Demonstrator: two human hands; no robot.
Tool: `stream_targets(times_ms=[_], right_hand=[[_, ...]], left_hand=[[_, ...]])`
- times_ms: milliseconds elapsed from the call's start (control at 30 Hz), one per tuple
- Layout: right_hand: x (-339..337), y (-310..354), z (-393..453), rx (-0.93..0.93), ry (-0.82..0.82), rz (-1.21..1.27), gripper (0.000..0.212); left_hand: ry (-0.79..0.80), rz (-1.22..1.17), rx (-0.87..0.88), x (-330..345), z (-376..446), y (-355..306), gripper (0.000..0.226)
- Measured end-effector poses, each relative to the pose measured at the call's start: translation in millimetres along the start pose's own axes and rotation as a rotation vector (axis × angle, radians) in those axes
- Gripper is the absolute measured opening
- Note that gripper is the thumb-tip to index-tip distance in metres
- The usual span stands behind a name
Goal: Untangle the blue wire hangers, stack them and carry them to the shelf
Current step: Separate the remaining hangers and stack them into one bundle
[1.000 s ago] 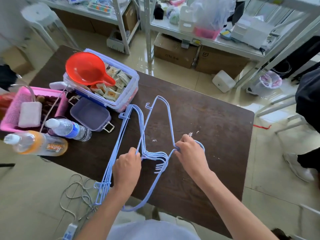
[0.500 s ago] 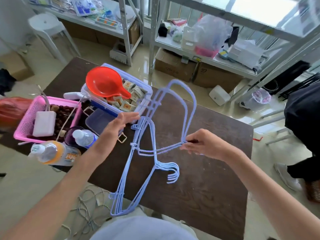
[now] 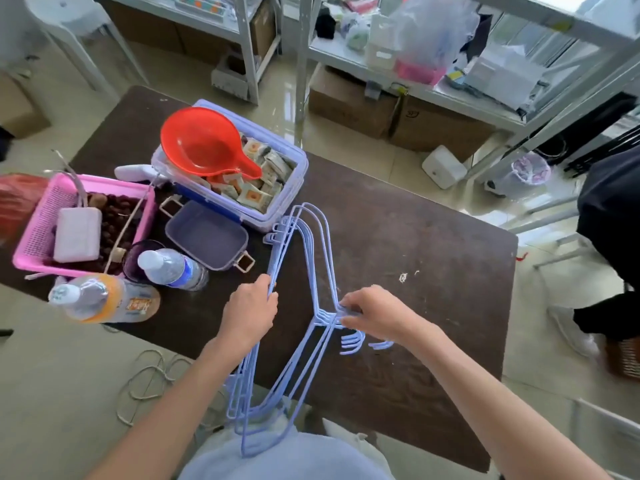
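Observation:
Several blue wire hangers (image 3: 306,362) lie bunched together over the near part of the dark brown table (image 3: 415,244), their lower ends hanging past its front edge toward my lap. My left hand (image 3: 250,313) is closed around the long bottom wires on the bundle's left side. My right hand (image 3: 372,311) pinches the necks where the hooks (image 3: 353,341) branch off; the hooks curl out beneath my fingers. A grey metal shelf (image 3: 433,88) stands beyond the table, loaded with bags and boxes.
On the table's left sit a clear bin (image 3: 294,188) of packets with a red scoop (image 3: 204,147), a pink basket (image 3: 41,230), a purple lid (image 3: 207,233) and two bottles (image 3: 169,268). A person in dark clothes (image 3: 609,237) stands at the right. Cord (image 3: 149,379) lies on the floor.
The hangers were raised off the table half a second ago with my left hand open and reaching; now they are lowered, drawn into one bundle, and my left hand grips them.

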State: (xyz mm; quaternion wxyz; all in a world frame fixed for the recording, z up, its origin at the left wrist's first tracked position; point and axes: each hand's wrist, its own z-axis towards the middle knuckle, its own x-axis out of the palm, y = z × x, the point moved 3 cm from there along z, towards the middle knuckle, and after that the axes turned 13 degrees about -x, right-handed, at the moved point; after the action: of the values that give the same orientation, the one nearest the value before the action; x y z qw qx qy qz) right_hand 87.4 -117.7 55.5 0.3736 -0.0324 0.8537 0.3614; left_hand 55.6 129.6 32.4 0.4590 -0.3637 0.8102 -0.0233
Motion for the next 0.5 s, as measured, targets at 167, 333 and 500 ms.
stream_targets(times_ms=[167,333,500], right_hand=[[63.6,-3.3,8.6,0.003,0.011,-0.322,0.024],[86.5,1.1,22.2,-0.041,-0.032,-0.464,0.014],[90.5,-1.6,32.2,-0.017,-0.148,-0.478,0.009]], left_hand=[[-0.08,0.265,0.038,26.4,-4.3,19.9,0.009],[-0.087,0.358,0.032,34.2,5.4,32.5,0.014],[-0.142,0.446,0.077,41.2,21.4,38.7,0.014]])
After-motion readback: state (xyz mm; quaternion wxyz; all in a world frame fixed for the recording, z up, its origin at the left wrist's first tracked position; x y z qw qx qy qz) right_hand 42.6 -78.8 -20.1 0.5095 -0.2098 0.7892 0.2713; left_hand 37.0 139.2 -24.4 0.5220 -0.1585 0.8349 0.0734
